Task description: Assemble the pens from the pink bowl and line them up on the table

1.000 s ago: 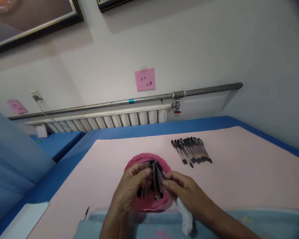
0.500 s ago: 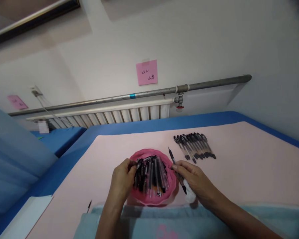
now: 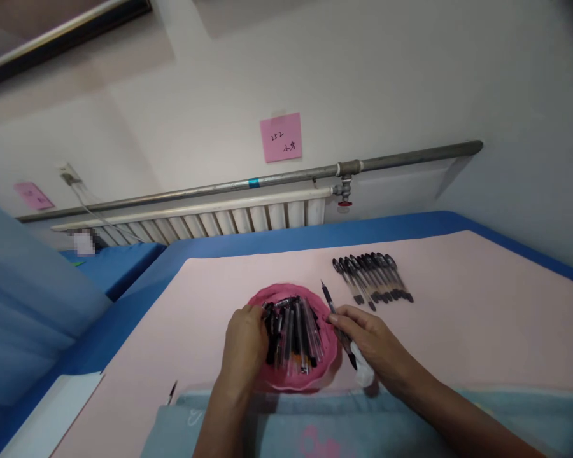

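A pink round basket [image 3: 292,383] with a wavy rim holds many black and clear pens [image 3: 296,334]. My left hand [image 3: 246,340] reaches over its left side, fingers curled in among the pens; the fingertips are mostly hidden, so what they grip is unclear. Just right of the rim, my right hand [image 3: 368,331] is closed around an uncapped black pen [image 3: 328,296], its tip pointing up and away. Something white and crumpled [image 3: 363,369], like a tissue, hangs under that hand. Beyond it, several capped black pens [image 3: 372,280] lie side by side in a row.
Pink sheeting [image 3: 210,286] covers a blue-edged table. A light blue cloth [image 3: 267,426] lies along the near edge, with another pen [image 3: 172,392] poking out at its left. White paper [image 3: 52,413] rests at lower left. A radiator [image 3: 239,219] and pipe run along the wall.
My left hand has shifted slightly right and turned over the basket, hiding its fingertips more. My right hand keeps its pen in nearly the same place.
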`<state>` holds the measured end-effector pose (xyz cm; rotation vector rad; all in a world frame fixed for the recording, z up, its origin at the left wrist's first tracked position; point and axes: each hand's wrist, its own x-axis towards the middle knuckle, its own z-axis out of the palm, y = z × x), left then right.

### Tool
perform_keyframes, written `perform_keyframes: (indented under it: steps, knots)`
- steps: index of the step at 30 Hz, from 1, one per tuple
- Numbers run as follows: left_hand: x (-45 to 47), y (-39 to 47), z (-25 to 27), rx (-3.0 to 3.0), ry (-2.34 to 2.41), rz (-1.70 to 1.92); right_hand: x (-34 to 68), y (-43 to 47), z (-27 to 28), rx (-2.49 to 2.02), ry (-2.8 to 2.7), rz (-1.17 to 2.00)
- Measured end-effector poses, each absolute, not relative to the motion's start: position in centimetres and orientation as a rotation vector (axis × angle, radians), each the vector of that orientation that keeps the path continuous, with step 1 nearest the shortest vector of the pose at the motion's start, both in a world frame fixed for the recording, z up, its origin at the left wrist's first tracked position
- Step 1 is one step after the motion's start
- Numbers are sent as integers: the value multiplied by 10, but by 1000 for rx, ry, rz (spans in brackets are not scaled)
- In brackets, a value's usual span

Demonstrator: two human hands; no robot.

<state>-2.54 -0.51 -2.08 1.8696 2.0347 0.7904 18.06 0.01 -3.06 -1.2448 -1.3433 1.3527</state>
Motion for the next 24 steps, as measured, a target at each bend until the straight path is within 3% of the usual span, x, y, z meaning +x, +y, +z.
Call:
perform_keyframes:
  steps: [6, 14, 20, 24]
  knots:
    - [-10, 9, -35, 1778, 1736, 1117, 181, 2, -32, -1233, -1364, 1337]
    - [0, 17, -41, 1877, 1997, 933, 181, 2, -30, -1226, -1373, 1337]
    - [2, 12, -44, 1750, 1974, 1129, 180, 1, -31, -1223, -1347, 1350]
    - [4, 13, -43, 1801, 2014, 1064, 179, 0, -31, -1202, -1333, 1334]
